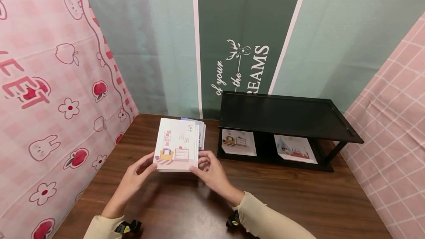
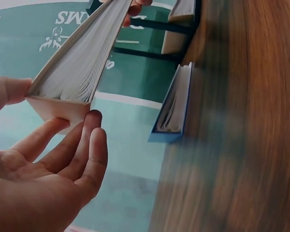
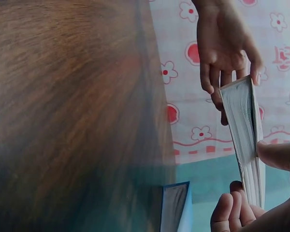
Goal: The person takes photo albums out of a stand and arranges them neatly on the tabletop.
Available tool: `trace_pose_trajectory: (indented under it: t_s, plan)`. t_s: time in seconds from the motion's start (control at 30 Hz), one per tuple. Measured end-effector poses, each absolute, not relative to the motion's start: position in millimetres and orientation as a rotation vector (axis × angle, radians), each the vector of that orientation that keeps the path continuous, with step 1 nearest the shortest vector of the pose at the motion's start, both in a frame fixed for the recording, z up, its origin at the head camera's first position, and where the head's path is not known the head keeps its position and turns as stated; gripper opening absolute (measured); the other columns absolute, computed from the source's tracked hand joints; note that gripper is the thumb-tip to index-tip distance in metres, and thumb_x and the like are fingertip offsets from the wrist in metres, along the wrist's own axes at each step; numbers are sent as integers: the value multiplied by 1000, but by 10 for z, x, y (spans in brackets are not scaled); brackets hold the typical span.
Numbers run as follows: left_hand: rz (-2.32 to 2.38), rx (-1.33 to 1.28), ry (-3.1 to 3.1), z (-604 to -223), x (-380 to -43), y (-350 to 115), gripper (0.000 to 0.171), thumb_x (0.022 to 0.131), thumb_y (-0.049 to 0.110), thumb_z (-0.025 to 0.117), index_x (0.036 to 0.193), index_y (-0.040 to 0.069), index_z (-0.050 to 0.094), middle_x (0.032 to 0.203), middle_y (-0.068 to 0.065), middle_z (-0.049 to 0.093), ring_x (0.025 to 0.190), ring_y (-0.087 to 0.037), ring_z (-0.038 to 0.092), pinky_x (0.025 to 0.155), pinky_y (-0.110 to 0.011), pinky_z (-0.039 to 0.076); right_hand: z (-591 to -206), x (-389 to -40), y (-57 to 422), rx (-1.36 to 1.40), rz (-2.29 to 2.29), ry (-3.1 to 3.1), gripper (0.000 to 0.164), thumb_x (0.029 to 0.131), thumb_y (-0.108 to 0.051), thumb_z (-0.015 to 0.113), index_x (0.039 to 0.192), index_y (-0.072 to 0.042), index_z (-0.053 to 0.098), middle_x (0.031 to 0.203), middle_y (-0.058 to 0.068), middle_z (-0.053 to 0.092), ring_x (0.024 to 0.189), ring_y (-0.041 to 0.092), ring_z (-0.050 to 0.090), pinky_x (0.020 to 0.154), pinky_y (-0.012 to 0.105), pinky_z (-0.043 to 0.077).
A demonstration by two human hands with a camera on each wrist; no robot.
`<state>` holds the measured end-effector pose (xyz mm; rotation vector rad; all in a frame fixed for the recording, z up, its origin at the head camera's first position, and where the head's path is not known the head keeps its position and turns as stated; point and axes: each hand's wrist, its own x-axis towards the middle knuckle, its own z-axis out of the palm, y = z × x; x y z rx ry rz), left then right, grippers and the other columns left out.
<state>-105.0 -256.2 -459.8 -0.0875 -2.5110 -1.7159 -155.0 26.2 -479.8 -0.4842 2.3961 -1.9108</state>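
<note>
A white photo album (image 1: 176, 145) with a drawing of a yellow armchair and a dresser is held up above the table. My left hand (image 1: 137, 170) grips its left lower edge, the thumb on the front cover and the fingers behind. On the opposite side my right hand (image 1: 212, 172) pinches the right lower corner. In the left wrist view the pages of this album (image 2: 79, 67) show between the covers. Behind it a blue album (image 1: 201, 134) lies on the table, partly hidden; its pages and blue cover (image 2: 166, 137) also appear in the left wrist view.
A black two-level rack (image 1: 285, 115) stands at the right. On its lower level lie an album with an armchair picture (image 1: 239, 143) and another with a blue tent picture (image 1: 295, 150). Patterned cloths hang around the wooden table (image 1: 282, 194).
</note>
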Motion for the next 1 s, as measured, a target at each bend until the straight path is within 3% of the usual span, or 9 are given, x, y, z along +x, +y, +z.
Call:
trace_pose_trajectory:
  t_s: [0.23,0.53,0.77,1.0]
  plan:
    - [-1707,-134,-2527,-4663,-1034,-2681,47,109,14,64,152,-4,56,140,-26,66,108,-1,65,90,-19,56,-4847,-1501,181,-488,-1863,2429,47,87,-11,90,124,2,64,101,13,69,94,27,65,81,28,55]
    - [-1676,-123,-2595,-4766,-979,-2801,48,110,18,64,152,-3,56,144,-24,64,113,3,62,93,-14,50,-4894,-1425,96,-452,-1796,2403,44,86,-6,90,118,5,61,99,14,68,91,24,63,77,21,50]
    - [-1641,-41,-2682,-4820,-958,-2896,51,109,23,66,152,-2,56,144,-23,64,107,0,64,90,-17,51,-4925,-1406,53,-455,-1759,2382,44,85,-5,90,116,5,60,98,13,67,90,24,63,77,21,50]
    - [-1556,6,-2804,-4845,-924,-2994,53,109,30,66,154,4,57,148,-19,63,119,-6,61,96,-19,49,-4973,-1354,16,-461,-1659,2394,46,86,-10,90,116,4,59,96,7,67,88,17,62,78,22,52]
